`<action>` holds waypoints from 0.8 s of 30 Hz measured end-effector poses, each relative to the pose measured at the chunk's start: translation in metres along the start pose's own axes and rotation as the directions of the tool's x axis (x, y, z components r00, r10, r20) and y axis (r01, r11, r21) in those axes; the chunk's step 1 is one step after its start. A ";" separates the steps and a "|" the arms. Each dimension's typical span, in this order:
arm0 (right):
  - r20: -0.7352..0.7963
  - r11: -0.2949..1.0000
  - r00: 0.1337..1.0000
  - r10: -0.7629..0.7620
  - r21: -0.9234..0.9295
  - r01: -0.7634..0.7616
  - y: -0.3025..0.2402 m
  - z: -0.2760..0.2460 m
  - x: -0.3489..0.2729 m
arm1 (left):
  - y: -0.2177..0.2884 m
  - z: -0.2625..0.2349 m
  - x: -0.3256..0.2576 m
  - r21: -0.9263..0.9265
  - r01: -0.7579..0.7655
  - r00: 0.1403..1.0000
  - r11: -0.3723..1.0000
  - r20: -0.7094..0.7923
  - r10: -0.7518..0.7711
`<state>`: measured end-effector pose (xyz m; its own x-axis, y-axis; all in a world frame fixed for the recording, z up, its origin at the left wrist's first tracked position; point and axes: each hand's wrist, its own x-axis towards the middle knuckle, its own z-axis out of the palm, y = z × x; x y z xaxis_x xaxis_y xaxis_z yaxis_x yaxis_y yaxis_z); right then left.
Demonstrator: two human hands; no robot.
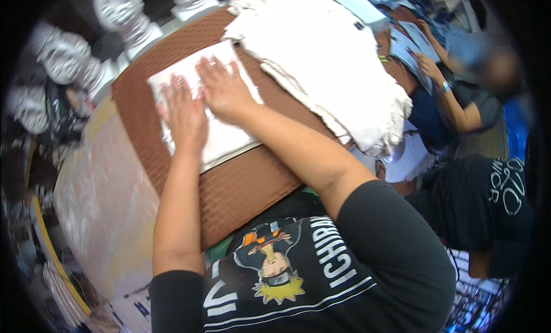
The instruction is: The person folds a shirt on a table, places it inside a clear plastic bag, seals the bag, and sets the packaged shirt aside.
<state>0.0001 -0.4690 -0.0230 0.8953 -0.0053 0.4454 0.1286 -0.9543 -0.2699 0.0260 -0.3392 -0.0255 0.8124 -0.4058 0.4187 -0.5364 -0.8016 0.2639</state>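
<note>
A folded white garment (222,142) lies flat on a brown woven-textured table cover, and glossy patches around it look like clear plastic. My left hand (188,122) rests palm down on its left side, fingers stretched out. Beside it my right hand (225,93) presses flat near the far edge, fingers also extended. Both hands are open and nothing is gripped. What lies under the palms is hidden.
To the right spreads a large heap of white garments (321,57). Silver mannequin heads (64,55) line the far left. Another person's hands hold light blue cloth (410,46) at the far right. A plastic-covered surface (106,201) adjoins the brown cover (247,189).
</note>
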 end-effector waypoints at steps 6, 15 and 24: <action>0.019 0.997 0.999 0.043 0.066 -0.044 0.000 -0.006 0.000 | 0.006 -0.004 0.003 0.054 -0.024 1.000 0.998 0.008 0.023; 0.024 0.997 0.999 0.042 0.065 -0.044 0.000 -0.004 0.000 | 0.005 -0.002 0.003 0.069 -0.027 1.000 0.997 0.003 0.027; 0.087 0.997 0.995 0.057 0.039 -0.060 0.000 -0.004 0.001 | 0.006 -0.002 0.003 0.018 -0.023 1.000 1.000 0.003 0.023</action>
<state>-0.0009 -0.4704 -0.0189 0.9348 -0.0336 0.3535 0.0908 -0.9398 -0.3296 0.0248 -0.3442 -0.0211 0.8007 -0.4252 0.4219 -0.5505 -0.8000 0.2386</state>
